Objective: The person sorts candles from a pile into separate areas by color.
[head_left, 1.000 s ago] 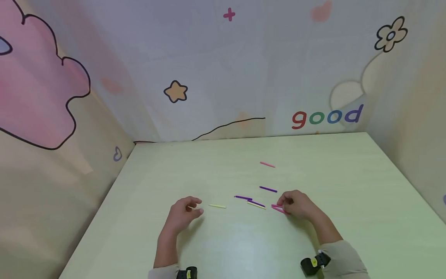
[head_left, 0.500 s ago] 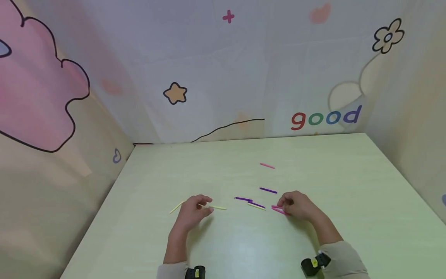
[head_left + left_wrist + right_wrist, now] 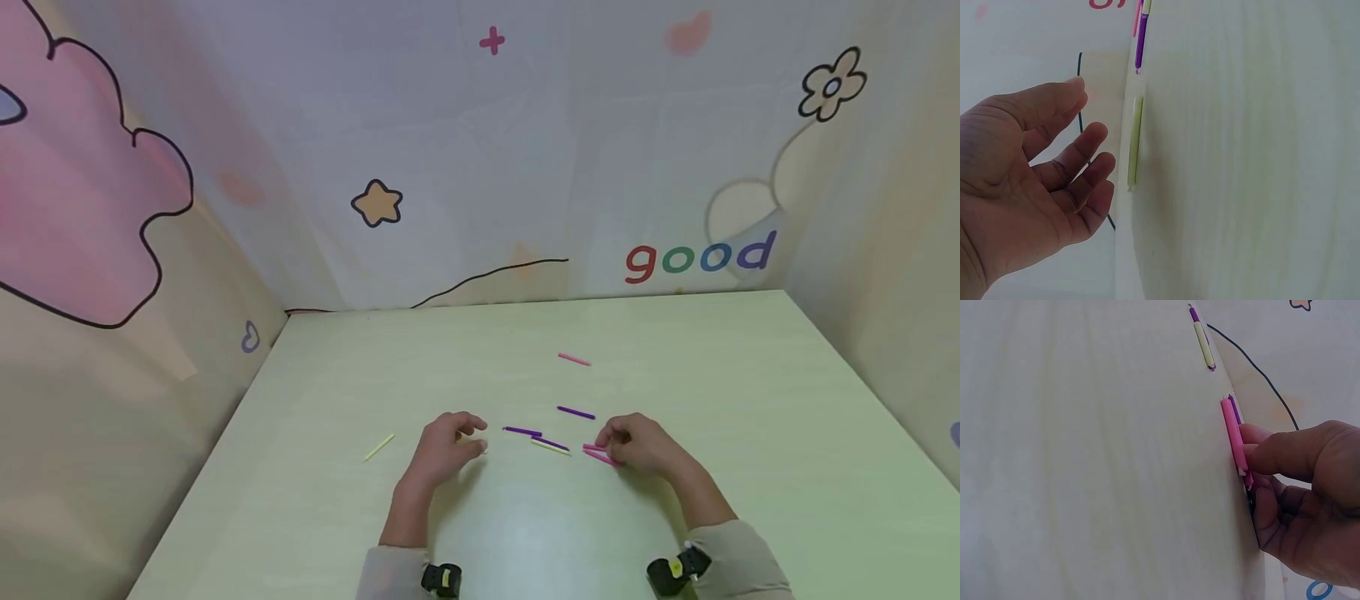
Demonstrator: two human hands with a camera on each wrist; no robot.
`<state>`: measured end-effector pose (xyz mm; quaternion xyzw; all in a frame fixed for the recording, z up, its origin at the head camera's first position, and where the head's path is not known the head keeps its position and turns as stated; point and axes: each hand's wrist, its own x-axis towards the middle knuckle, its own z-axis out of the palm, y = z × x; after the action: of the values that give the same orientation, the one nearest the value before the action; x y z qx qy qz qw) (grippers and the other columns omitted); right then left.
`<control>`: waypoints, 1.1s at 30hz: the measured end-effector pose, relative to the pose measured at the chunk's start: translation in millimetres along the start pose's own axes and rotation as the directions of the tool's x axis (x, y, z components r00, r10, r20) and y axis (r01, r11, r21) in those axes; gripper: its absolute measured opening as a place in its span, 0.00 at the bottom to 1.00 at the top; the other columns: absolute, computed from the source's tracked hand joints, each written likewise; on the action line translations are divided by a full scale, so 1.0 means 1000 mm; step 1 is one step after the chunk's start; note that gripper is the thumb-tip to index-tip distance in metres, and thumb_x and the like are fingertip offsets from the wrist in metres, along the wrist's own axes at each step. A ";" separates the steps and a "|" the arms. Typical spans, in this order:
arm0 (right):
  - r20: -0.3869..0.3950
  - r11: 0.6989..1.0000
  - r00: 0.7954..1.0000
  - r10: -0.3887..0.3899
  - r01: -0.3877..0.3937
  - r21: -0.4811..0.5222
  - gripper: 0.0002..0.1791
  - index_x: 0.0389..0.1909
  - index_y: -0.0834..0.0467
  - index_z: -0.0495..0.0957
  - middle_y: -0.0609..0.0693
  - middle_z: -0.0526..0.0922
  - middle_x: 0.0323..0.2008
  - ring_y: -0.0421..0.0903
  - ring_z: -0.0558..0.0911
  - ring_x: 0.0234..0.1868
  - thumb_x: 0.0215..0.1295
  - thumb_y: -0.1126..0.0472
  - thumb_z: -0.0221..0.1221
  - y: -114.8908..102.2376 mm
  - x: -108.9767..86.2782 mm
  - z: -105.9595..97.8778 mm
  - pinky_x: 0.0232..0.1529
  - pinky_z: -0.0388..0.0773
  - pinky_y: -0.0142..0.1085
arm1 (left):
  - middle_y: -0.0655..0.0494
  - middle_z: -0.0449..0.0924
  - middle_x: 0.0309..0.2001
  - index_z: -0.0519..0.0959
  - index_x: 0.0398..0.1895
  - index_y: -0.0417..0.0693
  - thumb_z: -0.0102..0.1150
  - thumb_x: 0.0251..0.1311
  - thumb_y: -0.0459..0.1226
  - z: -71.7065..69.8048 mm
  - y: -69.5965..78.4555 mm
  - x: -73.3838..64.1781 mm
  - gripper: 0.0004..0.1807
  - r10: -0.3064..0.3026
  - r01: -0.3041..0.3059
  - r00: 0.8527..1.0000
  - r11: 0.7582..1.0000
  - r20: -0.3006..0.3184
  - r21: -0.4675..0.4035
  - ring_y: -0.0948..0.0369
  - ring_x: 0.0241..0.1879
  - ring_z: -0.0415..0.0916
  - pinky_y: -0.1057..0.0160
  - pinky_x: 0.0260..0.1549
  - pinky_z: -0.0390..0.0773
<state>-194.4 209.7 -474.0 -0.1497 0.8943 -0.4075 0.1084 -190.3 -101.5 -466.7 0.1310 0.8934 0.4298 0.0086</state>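
Note:
My left hand [image 3: 447,450] hovers over the table with fingers loosely bent and thumb apart, holding nothing. In the left wrist view a thin yellow stick [image 3: 1135,144] lies on the table close past its fingertips; the head view mostly hides this stick behind the hand. My right hand [image 3: 636,442] pinches at two thin pink sticks [image 3: 597,456], thumb and forefinger at their right end. In the right wrist view the nearer pink stick [image 3: 1234,434] covers part of the fingertips. Between the hands lie two purple sticks [image 3: 522,431] and another yellow stick [image 3: 551,447].
Farther back lie another purple stick [image 3: 576,412] and a lone pink stick [image 3: 574,359]. A yellow stick [image 3: 378,447] rests to the left of my left hand. A printed cloth wall [image 3: 450,125] stands behind the pale table [image 3: 787,433].
My left hand has moved right across the table, uncovering the left yellow stick and coming over the other one. The right hand stays at the pink sticks.

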 end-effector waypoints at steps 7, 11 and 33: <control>0.007 1.000 1.000 -0.002 0.002 0.005 0.10 0.30 0.61 0.78 0.46 0.71 0.19 0.44 0.69 0.24 0.51 0.76 0.53 0.003 -0.004 0.000 0.27 0.67 0.36 | 0.49 0.75 0.37 0.80 0.40 0.44 0.63 0.53 0.33 0.015 0.007 0.009 0.10 0.002 -0.002 1.000 1.000 0.028 -0.013 0.50 0.40 0.71 0.53 0.41 0.70; 0.001 1.000 1.000 -0.012 0.012 0.004 0.10 0.30 0.62 0.78 0.47 0.71 0.20 0.44 0.69 0.25 0.50 0.76 0.52 0.002 -0.004 0.000 0.27 0.67 0.36 | 0.49 0.75 0.37 0.81 0.40 0.45 0.63 0.53 0.34 0.021 0.011 0.018 0.10 -0.018 0.017 0.999 1.000 0.044 0.012 0.51 0.40 0.71 0.55 0.39 0.70; 0.003 1.000 1.000 -0.019 0.019 0.008 0.10 0.30 0.62 0.78 0.46 0.72 0.18 0.44 0.69 0.23 0.50 0.76 0.52 0.001 0.002 0.000 0.26 0.67 0.36 | 0.56 0.73 0.29 0.82 0.36 0.45 0.64 0.48 0.26 0.037 0.014 0.046 0.11 -0.053 0.038 0.992 0.990 0.111 0.139 0.59 0.32 0.70 0.62 0.34 0.70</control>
<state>-196.5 210.0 -474.8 -0.1584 0.8909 -0.4120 0.1066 -226.8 -53.5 -474.6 0.1353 0.9215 0.3590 0.0607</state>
